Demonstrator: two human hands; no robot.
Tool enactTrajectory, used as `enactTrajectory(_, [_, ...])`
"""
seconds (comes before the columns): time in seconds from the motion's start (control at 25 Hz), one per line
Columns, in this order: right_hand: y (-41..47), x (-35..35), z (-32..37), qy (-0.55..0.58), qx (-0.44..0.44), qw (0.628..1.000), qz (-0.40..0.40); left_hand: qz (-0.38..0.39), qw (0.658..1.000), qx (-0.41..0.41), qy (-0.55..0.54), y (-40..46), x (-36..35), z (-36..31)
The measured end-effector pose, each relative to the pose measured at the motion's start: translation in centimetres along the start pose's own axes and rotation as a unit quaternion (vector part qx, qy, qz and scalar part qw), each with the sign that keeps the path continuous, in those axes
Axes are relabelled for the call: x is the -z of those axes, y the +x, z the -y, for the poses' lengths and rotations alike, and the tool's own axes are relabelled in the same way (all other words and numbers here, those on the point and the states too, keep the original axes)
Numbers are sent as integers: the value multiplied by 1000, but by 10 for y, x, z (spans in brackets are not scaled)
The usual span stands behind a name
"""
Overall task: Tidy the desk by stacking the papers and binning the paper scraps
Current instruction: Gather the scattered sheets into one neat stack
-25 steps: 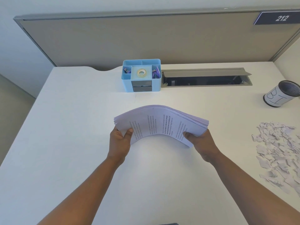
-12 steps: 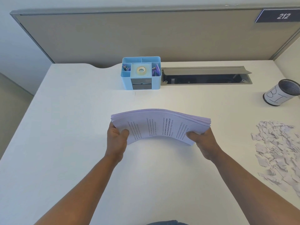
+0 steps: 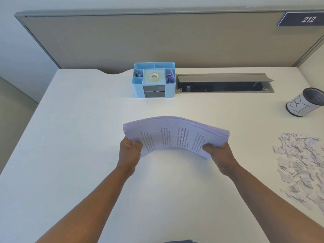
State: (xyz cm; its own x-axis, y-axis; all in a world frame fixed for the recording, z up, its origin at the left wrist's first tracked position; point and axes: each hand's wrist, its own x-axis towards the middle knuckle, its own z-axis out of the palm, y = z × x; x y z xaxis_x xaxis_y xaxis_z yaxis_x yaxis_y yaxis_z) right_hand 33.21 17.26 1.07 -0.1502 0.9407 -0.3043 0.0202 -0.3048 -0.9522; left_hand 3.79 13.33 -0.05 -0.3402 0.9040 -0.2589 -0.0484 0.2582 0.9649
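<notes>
Left hand (image 3: 130,151) + right hand (image 3: 221,156) grip paper stack (image 3: 175,135) ends, thumbs on top; stack bowed between, above desk (image 3: 78,137).

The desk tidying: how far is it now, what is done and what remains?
Done: the papers are gathered into one stack. In hand: the left hand and right hand each grip an end, so the stack bows upward above the desk. Left: setting it down, then moving the paper scraps into the bin; all scraps still lie on the desk.
</notes>
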Motion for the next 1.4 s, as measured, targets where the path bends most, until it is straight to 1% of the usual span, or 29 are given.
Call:
enactTrajectory(0.2, [0, 1, 4, 6, -6, 1000, -4, -11, 1000, 4, -17, 1, -4, -3])
enactTrajectory(0.44, [-2, -1, 0, 8, 1, 1000, -6, -1, 1000, 16, -20, 0, -2, 5])
enactTrajectory(0.56, [-2, -1, 4, 19, -1, 1000, -7, -13, 1000, 7, -12, 6, -1, 4])
enactTrajectory(0.72, [-2, -3, 2, 10, -9, 1000, -8, -8, 1000, 17, -4, 4, -2, 4])
enactTrajectory(0.88, [0, -3, 2, 20, -10, 1000, -10, -11, 1000, -1, 8, 4, -2, -1])
enactTrajectory(1.0, [1, -4, 0, 29, -20, 999, -6, -17, 1000, 5, 20, 4, 0, 1])
enactTrajectory(1.24, [3, -3, -1, 19, -19, 1000, -11, -19, 1000, 3, 23, 6, 1, 0])
enactTrajectory(1.4, [-1, -2, -5, 2, -18, 1000, -1, 8, 1000, 7, 15, 5, 4, 3])
